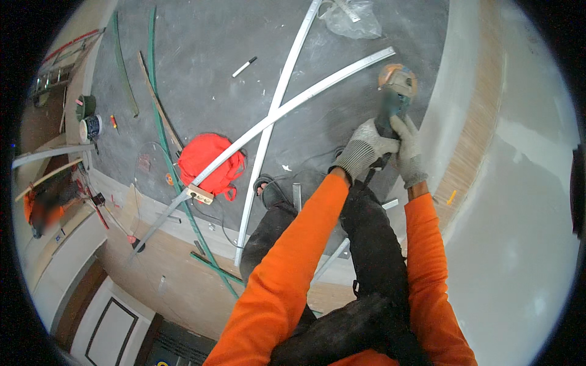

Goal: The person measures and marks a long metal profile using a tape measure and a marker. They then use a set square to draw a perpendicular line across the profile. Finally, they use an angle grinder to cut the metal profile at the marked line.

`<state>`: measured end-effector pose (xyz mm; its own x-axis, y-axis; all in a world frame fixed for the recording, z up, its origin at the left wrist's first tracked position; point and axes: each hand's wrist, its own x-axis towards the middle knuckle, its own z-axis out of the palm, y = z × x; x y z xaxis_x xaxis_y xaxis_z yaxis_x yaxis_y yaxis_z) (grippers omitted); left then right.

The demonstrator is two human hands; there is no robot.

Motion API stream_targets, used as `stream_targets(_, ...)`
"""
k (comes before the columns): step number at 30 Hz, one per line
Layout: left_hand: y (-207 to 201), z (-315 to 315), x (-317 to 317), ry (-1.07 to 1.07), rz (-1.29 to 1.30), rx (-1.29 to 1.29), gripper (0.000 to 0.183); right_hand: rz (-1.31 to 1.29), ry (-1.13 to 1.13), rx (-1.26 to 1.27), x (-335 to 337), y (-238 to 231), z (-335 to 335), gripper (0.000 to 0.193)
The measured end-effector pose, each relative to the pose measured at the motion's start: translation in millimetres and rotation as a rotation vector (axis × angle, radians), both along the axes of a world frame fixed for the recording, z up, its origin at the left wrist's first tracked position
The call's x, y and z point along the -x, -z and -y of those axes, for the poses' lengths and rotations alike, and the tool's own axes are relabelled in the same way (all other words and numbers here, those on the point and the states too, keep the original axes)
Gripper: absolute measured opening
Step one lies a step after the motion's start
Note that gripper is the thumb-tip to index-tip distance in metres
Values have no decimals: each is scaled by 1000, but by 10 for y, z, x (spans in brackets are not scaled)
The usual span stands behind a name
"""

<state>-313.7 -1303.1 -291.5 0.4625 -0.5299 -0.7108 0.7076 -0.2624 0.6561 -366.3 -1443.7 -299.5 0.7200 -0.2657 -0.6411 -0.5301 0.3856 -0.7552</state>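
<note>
An angle grinder (388, 110) with a dark body and an orange-brown disc end is held out over the dark grey floor (201, 36), close to its border with the pale wall. My left hand (368, 147), in a grey knit glove, is wrapped round the grinder's body. On the other side, my gloved right hand (409, 146) grips the tool too; some of its fingers are hidden. The disc end points away from me, near the tip of a curved-looking silver metal profile (342, 78). I cannot tell whether the disc is turning.
A second metal profile (284, 79) crosses the first. A red bag (206, 160) lies under one profile, beside a socket strip (200, 194). Green strips (160, 116), a marker (244, 66) and a plastic bag (354, 21) lie about. Another person (46, 210) is at far left.
</note>
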Motion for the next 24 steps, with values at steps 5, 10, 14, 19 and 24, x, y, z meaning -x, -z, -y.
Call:
stream_targets(5,728,-59,262,31,-3,105,53,100,16,170,165,585,-14,46)
stream_targets(10,1420,-54,239,98,285,-70,70,72,103,279,56,1280,-84,55)
stream_targets(14,1774,5,219,168,411,-141,75,128,286,241,81,1768,-157,56)
stream_targets(19,2184,70,104,214,526,-78,76,226,339,215,-15,2250,78,59)
stream_targets(24,2736,-167,84,179,792,-228,65,247,76,409,-125,2436,-371,55)
